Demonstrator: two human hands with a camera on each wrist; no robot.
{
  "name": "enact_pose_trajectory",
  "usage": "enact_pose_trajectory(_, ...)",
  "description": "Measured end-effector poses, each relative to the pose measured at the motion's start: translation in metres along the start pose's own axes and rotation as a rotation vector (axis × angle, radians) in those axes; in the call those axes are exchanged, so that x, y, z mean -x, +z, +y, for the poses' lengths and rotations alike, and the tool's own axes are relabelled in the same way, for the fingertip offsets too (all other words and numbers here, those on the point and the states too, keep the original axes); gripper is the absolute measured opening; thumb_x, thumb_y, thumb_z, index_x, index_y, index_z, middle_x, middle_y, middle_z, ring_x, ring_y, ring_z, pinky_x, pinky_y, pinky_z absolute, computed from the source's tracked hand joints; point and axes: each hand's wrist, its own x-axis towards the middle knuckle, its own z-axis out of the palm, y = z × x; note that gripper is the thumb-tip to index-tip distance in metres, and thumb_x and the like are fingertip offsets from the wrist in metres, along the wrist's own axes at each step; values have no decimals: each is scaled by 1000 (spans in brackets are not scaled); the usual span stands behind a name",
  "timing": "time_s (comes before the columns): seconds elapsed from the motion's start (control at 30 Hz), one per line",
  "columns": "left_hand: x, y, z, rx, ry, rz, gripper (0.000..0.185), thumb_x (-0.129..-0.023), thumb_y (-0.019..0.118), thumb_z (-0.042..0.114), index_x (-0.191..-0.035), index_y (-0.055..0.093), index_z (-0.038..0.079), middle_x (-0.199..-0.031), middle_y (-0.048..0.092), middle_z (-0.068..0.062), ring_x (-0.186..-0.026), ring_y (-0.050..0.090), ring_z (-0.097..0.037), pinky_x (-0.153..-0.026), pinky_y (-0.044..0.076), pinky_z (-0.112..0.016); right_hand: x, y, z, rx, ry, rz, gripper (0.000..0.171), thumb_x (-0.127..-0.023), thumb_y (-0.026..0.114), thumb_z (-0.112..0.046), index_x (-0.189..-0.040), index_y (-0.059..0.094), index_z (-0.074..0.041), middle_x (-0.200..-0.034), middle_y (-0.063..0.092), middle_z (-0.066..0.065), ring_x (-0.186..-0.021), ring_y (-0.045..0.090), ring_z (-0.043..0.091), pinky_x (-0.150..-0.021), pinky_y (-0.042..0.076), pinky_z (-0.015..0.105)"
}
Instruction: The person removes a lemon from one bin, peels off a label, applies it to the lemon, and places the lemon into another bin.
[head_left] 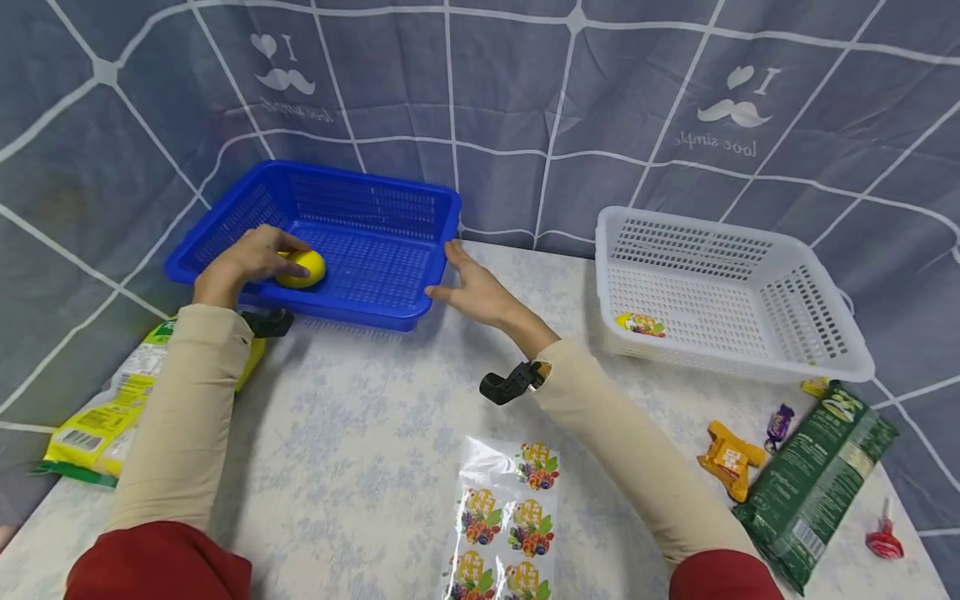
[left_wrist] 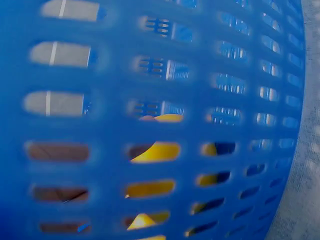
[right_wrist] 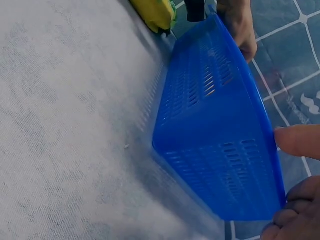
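Note:
A blue slotted basket point(head_left: 375, 179) stands at the back left of the table. Inside it, near the front left corner, lies a yellow lemon-shaped object point(head_left: 307, 268). My left hand point(head_left: 255, 257) reaches over the front rim and curls its fingers over this object. Through the slots of the basket wall point(left_wrist: 100, 60) in the left wrist view, the yellow object point(left_wrist: 155, 152) shows. My right hand point(head_left: 467, 282) lies with straight fingers against the basket's right front corner. In the right wrist view its fingers point(right_wrist: 297, 141) touch the end of the basket point(right_wrist: 215, 150).
A white basket point(head_left: 750, 337) at the back right holds a small colourful packet point(head_left: 640, 323). A sticker sheet point(head_left: 506, 525) lies near me. A yellow-green bag point(head_left: 105, 417) sits at the left edge. Green packet point(head_left: 813, 479), orange point(head_left: 727, 458) and purple point(head_left: 780, 423) sweets, red lollipop point(head_left: 885, 540) at right.

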Motion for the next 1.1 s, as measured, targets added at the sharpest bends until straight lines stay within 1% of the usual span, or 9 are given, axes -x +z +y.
enact_pose_trajectory(0.13,-3,1,3,-36,-5,-45,61,-87,72,9,-137,46,-13,-135,44,-39,-119,41,-49,-102,33,-61,0,-1,0,1,-16,-4,86,-97,60,-32,-157,5,-7,-164,-6,3,-149,-2,17,-120,6,35)
enact_pose_trajectory(0.27,-6,3,4,-72,12,-81,69,-83,76,4,-140,41,-14,-133,43,-40,-117,40,-50,-103,31,-63,0,0,0,-10,-22,-8,86,-97,61,-31,-157,4,-7,-164,-6,4,-149,-3,16,-120,5,34)
enact_pose_trajectory(0.4,-8,5,4,-85,35,-98,68,-82,74,-2,-141,40,-13,-132,44,-39,-118,40,-50,-105,29,-64,1,1,0,-23,-27,-10,86,-97,61,-30,-157,5,-6,-164,-6,5,-149,-3,16,-120,5,34)
enact_pose_trajectory(0.57,-6,8,3,-97,38,-104,66,-86,72,1,-142,40,-12,-134,43,-38,-119,39,-50,-105,27,-64,1,1,1,-22,-44,-18,86,-97,61,-31,-157,5,-5,-164,-7,6,-150,-2,18,-120,5,35)
enact_pose_trajectory(0.73,-3,6,6,-111,48,-83,67,-88,71,5,-144,38,-10,-136,42,-38,-119,39,-50,-104,28,-65,2,-1,3,-16,-54,-25,86,-97,61,-31,-157,5,-5,-164,-7,4,-149,-3,15,-120,5,34)
enact_pose_trajectory(0.93,0,-2,13,-104,118,-5,66,-87,70,2,-144,38,-10,-134,44,-39,-117,42,-49,-103,30,-63,3,-3,3,-16,-55,-25,86,-97,61,-32,-157,5,-5,-164,-7,3,-149,-3,15,-120,4,33)
enact_pose_trajectory(1.1,9,-10,21,-83,160,34,69,-89,70,4,-147,35,-9,-135,44,-38,-115,44,-47,-101,32,-61,3,-5,5,-8,-55,-22,86,-97,61,-34,-157,5,-6,-164,-6,3,-149,-2,16,-120,5,33)
